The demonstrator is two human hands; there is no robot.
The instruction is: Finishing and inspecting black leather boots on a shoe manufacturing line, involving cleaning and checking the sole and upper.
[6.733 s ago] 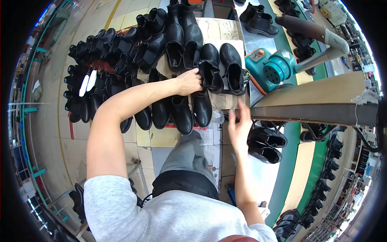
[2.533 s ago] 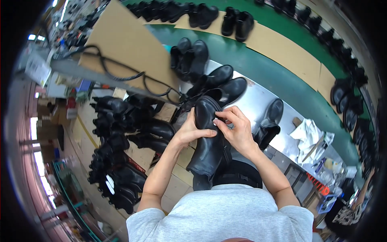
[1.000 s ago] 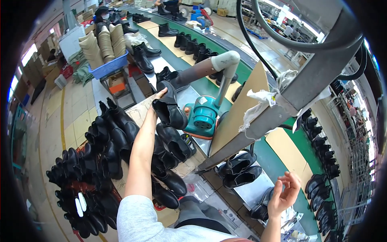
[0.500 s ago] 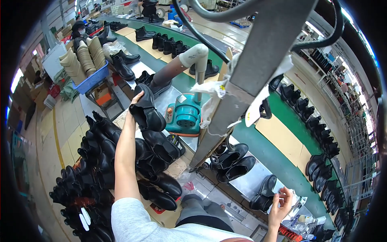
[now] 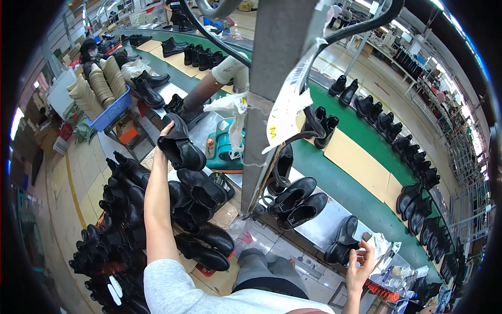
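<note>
Out to the left, my left hand (image 5: 164, 137) grips a black boot (image 5: 189, 155), whose opening faces me. Behind it stands a teal machine (image 5: 226, 149), partly hidden by a metal post. My right hand (image 5: 358, 266), fingers half bent and apart, is beside another black boot (image 5: 343, 242) at the bench's right end. A small brownish piece (image 5: 367, 237) shows by its fingertips; whether they touch it I cannot tell. Two more black boots (image 5: 299, 203) stand on the metal bench (image 5: 327, 222) between my hands.
Many black boots (image 5: 125, 193) are heaped at my left. The grey post (image 5: 264, 104) rises before me, trailing hoses and torn white wrapping. Beyond runs a green conveyor (image 5: 361, 131) with cardboard sheets and rows of boots. A blue basket (image 5: 111, 111) stands far left; a masked person is behind it.
My view has shifted, so the post and machine stand farther left. The boot stays in my left hand. My right hand's fingers have dipped toward the boot beside them.
</note>
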